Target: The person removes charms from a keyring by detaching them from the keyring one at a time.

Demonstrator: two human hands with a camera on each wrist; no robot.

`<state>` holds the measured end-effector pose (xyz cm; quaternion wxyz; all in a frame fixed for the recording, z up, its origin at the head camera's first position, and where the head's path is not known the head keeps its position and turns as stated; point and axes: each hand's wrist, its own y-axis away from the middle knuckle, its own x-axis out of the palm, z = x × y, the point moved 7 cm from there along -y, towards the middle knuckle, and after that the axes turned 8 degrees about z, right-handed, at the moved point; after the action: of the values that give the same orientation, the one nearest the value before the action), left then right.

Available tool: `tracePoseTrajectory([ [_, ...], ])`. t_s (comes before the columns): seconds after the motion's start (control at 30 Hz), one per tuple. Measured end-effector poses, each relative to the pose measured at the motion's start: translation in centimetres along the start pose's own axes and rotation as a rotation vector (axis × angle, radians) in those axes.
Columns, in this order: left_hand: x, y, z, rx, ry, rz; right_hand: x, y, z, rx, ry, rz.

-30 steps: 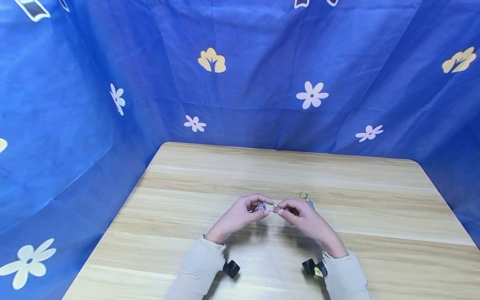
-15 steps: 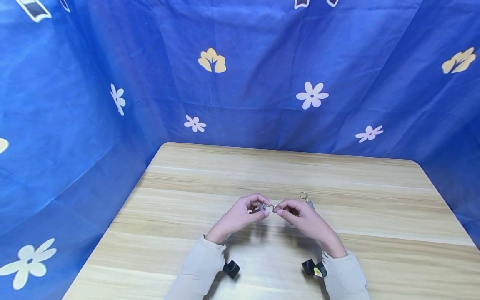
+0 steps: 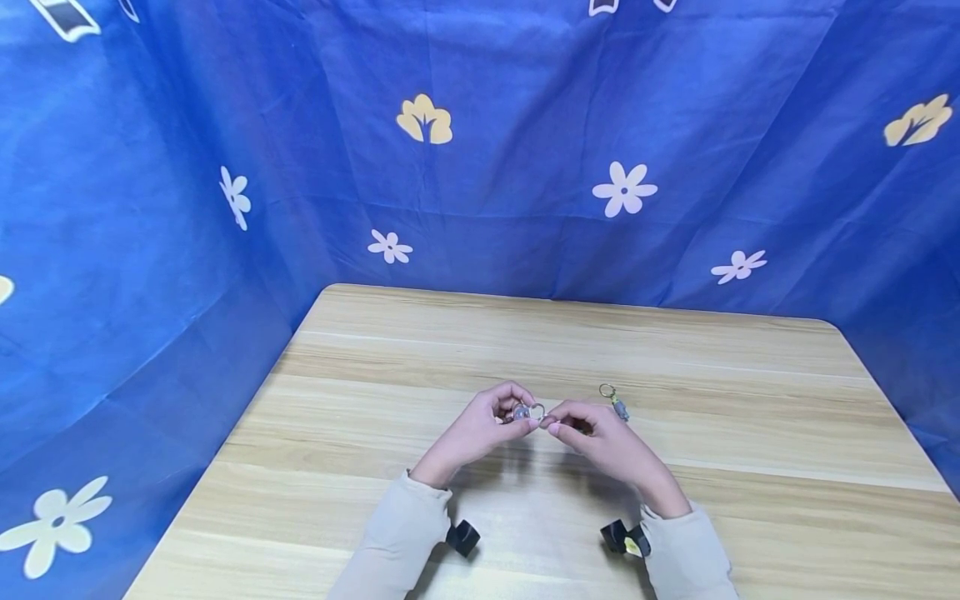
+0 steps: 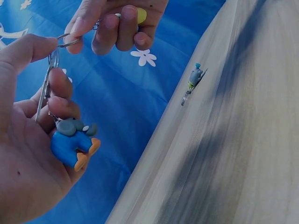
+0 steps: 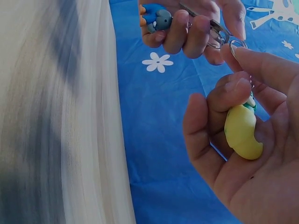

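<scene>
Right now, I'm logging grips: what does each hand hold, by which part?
Left hand holds an elephant keychain by its metalwork; right hand pinches a yellow keychain, apparently by its ring.

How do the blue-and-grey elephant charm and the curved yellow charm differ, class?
The blue-and-grey elephant charm has orange feet; the curved yellow charm shows none. The elephant charm is at the left hand, the yellow charm at the right hand. Both look smooth and rounded.

I can't tell if this is a home or a lab. It is a small work spot: blue cloth (image 3: 510,225) with white flowers (image 3: 611,191) hangs like walls behind and beside a tabletop (image 3: 450,342) that looks like pale wood.
</scene>
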<state>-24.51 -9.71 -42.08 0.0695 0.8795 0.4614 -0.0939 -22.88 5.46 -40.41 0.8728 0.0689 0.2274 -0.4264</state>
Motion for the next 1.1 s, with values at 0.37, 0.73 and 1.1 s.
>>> tracePoseTrajectory([
  [0.37, 0.28, 0.06, 0.1, -0.02, 0.044, 0.023, 0.04, -0.12, -0.21, -0.01, 0.01, -0.004],
  [0.73, 0.51, -0.08, 0.28, -0.036, 0.038, 0.066, 0.0, -0.01, -0.27, 0.004, -0.007, -0.003],
  [1.1, 0.69, -0.17, 0.65, -0.058, -0.014, 0.091, -0.36, 0.16, -0.58, 0.032, -0.055, -0.002],
])
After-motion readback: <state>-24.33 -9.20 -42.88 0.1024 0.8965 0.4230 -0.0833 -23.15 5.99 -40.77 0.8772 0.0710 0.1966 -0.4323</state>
